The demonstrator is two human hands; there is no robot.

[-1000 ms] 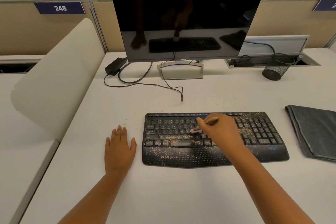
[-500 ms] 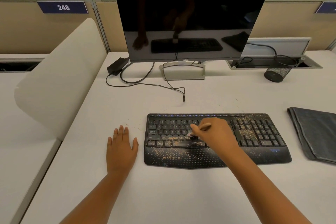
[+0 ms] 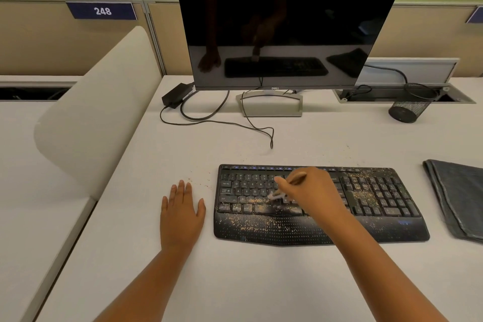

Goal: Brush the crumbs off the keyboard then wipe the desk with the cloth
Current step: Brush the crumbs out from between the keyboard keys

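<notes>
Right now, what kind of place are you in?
Probably an office. A white desk holds a black flat-screen monitor and a black crumb-speckled keyboard, and a blue number plate reading 248 hangs on the tan partition wall behind.

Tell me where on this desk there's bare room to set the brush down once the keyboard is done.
Bare desk runs along the near edge in front of the keyboard, between the forearms. Another free strip lies between keyboard and cloth. Behind the keyboard it is open up to the loose cable, with a few crumbs. Left of the keyboard the left hand rests flat among scattered crumbs.
</notes>
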